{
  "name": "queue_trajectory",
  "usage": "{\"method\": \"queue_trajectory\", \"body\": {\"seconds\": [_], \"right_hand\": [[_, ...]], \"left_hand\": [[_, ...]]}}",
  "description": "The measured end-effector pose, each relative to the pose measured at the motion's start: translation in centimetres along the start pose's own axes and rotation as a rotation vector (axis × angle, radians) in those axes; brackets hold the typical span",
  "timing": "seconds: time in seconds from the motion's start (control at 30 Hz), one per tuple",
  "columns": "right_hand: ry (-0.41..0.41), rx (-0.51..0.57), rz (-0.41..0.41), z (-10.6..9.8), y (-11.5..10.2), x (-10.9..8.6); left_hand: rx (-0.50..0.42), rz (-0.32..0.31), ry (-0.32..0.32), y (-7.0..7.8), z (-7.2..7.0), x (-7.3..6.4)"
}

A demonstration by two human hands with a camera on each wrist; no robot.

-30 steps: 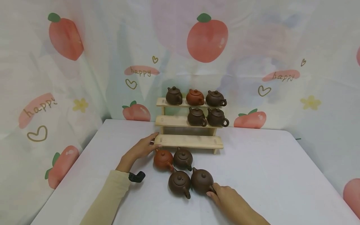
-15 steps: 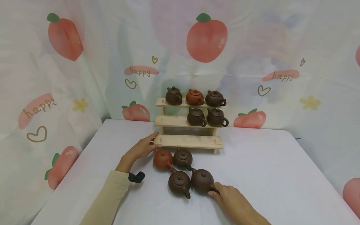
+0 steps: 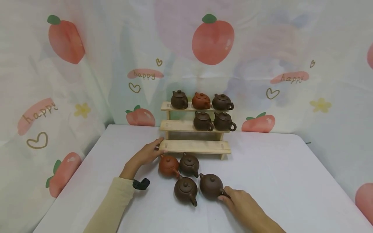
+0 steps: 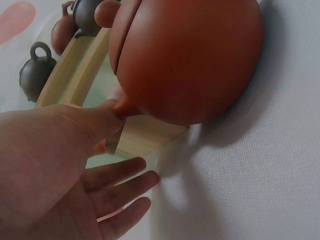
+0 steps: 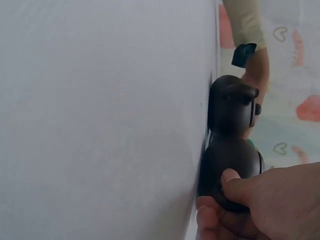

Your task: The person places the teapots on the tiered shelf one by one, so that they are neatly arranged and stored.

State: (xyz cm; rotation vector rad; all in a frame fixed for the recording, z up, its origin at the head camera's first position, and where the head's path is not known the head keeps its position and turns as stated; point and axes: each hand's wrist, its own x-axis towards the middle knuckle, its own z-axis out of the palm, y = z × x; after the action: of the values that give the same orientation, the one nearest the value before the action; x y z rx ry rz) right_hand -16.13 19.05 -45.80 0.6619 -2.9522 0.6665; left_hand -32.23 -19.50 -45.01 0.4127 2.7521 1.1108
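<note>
My right hand (image 3: 247, 207) pinches the handle of a dark brown teapot (image 3: 210, 186), thumb on one side and fingers on the other, as the right wrist view shows. The pot stands upright just right of a second dark teapot (image 3: 185, 191). At the left end of a three-step wooden shelf (image 3: 195, 146), my left hand (image 3: 145, 152) has thumb and index finger on either side of the lowest board; the other fingers (image 4: 120, 195) stay straight. A reddish-brown teapot (image 3: 168, 166) sits close to that thumb, its spout hiding part of it in the left wrist view.
Another dark teapot (image 3: 189, 164) stands before the shelf. On the top step are dark, reddish (image 3: 201, 101) and dark teapots. Two dark teapots (image 3: 203, 121) occupy the middle step's right part. A printed cloth backdrop (image 3: 212, 71) rises behind the white table (image 3: 279, 171).
My right hand has shifted slightly right with its teapot, and a gap has opened between that pot and its neighbour. The left hand keeps its place at the shelf.
</note>
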Motion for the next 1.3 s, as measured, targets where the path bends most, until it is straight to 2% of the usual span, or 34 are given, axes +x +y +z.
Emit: {"method": "queue_trajectory", "body": {"seconds": [0.17, 0.5, 0.63, 0.8, 1.07, 1.3], "right_hand": [[0.016, 0.009, 0.033, -0.2, 0.3, 0.3], [0.167, 0.026, -0.086, -2.0, 0.1, 2.3], [0.191, 0.027, -0.122, -2.9, -0.4, 3.6], [0.183, 0.047, -0.137, -3.6, -1.0, 5.7], [0.181, 0.059, -0.12, -3.4, -2.5, 10.1], [0.179, 0.041, -0.144, -3.9, -4.2, 14.0]], "left_hand": [[0.004, 0.006, -0.004, 0.0, 0.0, 0.0], [0.017, -0.003, 0.001, 0.0, 0.0, -0.1], [0.015, 0.003, -0.003, 0.1, -0.1, -0.2], [0.01, 0.008, -0.004, 0.3, -0.1, -0.3], [0.006, 0.0, -0.005, 0.1, -0.2, -0.2], [0.002, -0.018, -0.007, 0.3, -0.2, -0.2]]}}
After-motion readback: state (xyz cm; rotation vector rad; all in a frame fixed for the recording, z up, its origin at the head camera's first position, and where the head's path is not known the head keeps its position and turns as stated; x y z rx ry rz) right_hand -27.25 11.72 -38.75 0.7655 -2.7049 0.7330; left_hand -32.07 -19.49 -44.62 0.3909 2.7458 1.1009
